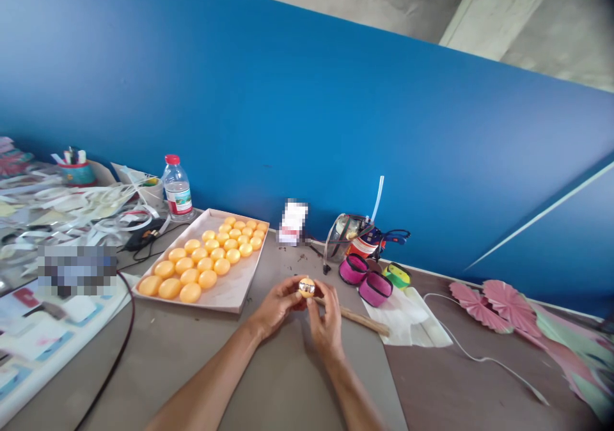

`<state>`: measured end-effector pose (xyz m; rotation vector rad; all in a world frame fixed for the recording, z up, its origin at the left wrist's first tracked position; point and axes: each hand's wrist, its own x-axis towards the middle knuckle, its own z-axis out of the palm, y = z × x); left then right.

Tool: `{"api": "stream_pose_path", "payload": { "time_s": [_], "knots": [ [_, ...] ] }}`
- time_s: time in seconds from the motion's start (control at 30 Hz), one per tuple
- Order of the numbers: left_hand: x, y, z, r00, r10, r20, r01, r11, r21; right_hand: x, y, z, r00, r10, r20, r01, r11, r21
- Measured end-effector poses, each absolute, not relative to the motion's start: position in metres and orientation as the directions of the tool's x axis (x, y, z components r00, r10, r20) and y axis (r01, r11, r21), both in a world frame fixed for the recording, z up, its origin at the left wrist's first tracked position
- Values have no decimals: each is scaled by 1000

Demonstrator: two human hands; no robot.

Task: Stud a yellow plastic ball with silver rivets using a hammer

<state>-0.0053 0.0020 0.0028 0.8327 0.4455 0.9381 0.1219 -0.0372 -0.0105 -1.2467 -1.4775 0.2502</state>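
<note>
Between both hands is an orange ping-pong ball (pixel 307 288) with shiny silver marking across its front. The fingers of my left hand (pixel 278 306) close on its left side, and those of my right hand (pixel 326 322) on its right side. A wooden stick (pixel 367 321), perhaps a tool handle, lies just beyond my right hand, its far end hidden behind the fingers. To the left, a shallow white box (pixel 235 293) holds several plain orange balls (pixel 206 265) in loose rows.
A water bottle (pixel 177 189) stands behind the box. White strips (pixel 71 204) and a dark cable (pixel 122 341) lie left. Pink bands (pixel 375 288), a green-yellow band (pixel 398 275), white sheets (pixel 412 322), a white cord (pixel 472 356) and pink pleated fans (pixel 511 306) lie right. A blue partition (pixel 307 98) rises behind.
</note>
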Motion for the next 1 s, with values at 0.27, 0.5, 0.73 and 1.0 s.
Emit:
{"api": "stream_pose_path", "payload": {
  "time_s": [0.27, 0.5, 0.73, 1.0],
  "knots": [
    [-6, 3, 1, 523, 852, 23, -483, 274, 831, 123, -36, -14, 186, 778, 600, 598, 395, -697],
    [-4, 2, 2, 497, 867, 32, -486, 247, 839, 123, -35, -15, 159, 798, 582, 598, 391, -700],
    [-4, 1, 4, 507, 860, 50, -507, 251, 825, 123, -34, -14, 155, 798, 583, 591, 398, -702],
    [-3, 0, 6, 514, 856, 47, -564, 297, 770, 120, -37, -7, 122, 814, 568, 583, 404, -705]
  ]
}}
